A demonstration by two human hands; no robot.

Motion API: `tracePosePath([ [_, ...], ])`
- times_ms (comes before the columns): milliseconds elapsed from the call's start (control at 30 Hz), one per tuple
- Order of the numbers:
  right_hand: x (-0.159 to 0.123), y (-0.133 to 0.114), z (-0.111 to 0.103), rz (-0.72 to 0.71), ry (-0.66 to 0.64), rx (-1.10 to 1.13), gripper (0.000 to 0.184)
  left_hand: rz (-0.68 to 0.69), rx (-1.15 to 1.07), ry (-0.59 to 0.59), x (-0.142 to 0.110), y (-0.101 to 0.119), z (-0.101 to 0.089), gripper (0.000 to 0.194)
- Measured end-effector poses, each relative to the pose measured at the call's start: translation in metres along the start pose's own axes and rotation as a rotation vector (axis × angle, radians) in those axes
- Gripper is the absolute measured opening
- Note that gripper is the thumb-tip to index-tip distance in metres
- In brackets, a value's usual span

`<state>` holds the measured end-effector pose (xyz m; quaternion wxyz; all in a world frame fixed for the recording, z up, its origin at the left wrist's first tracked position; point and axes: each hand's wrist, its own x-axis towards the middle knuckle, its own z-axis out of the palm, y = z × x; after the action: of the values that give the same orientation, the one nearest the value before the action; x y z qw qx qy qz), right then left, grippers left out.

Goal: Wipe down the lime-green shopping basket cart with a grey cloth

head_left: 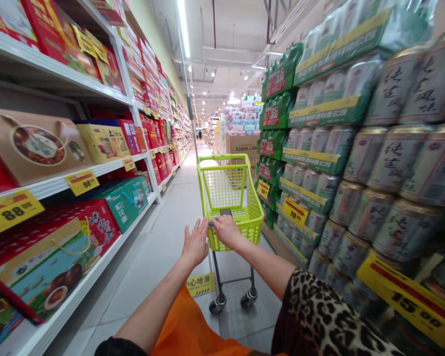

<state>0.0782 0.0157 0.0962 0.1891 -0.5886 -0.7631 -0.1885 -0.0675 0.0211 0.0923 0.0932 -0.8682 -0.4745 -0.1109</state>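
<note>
Gift boxes [33, 148] on shelves [48, 69] left, drink cans [396, 158] right, shopping cart [222, 188] ahead.

White metal shelving [48, 183] along the left of the frame carries red and tan gift boxes [33, 148]; at right, stacked cans [396, 158] and green-wrapped multipacks [326, 109] fill a display; the pale tile floor [148, 277] at lower centre bears a lime-green shopping cart [241, 222] and a yellow floor sign [200, 285].

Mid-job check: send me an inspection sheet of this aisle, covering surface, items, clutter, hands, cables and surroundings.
surface: pale floor tiles
job's things: lime-green wire shopping cart on castors; dark flat object at its near rim
clutter: yellow floor notice beside the cart
grippers: right hand curled over the cart's near rim; left hand open, fingers spread, beside it
cables: nothing seen
surroundings: shelves of boxed gift sets on the left; stacked cans on the right
</note>
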Motion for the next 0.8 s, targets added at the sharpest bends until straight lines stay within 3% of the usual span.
tracePosePath([
  [100, 0.008, -0.012, 0.002, -0.032, 0.012, -0.019, 0.023, 0.012, 0.022, 0.037, 0.002, -0.006, 0.001, 0.075],
  [167, 0.002, -0.002, 0.001, -0.075, 0.021, -0.029, 0.026, 0.022, 0.055, 0.043, 0.004, -0.009, 0.001, 0.075],
  [267, -0.020, 0.035, -0.006, -0.106, 0.021, -0.041, 0.028, 0.042, 0.107, 0.031, 0.007, -0.009, -0.002, 0.073],
  [400, -0.052, 0.093, -0.019, -0.045, 0.057, -0.045, 0.025, 0.072, 0.140, 0.042, 0.012, -0.003, -0.006, 0.064],
  [467, -0.058, 0.106, -0.023, -0.012, 0.080, -0.042, 0.021, 0.079, 0.133, 0.051, 0.012, 0.000, -0.007, 0.061],
  [533, -0.055, 0.102, -0.022, 0.003, 0.085, -0.043, 0.018, 0.078, 0.125, 0.063, 0.011, 0.001, -0.006, 0.060],
  [700, -0.023, 0.047, -0.003, -0.026, 0.078, -0.068, 0.019, 0.084, 0.138, 0.098, 0.010, -0.002, -0.006, 0.059],
  [800, -0.013, 0.030, 0.007, -0.072, 0.108, -0.072, 0.022, 0.157, 0.128, 0.105, 0.012, 0.000, -0.008, 0.058],
])
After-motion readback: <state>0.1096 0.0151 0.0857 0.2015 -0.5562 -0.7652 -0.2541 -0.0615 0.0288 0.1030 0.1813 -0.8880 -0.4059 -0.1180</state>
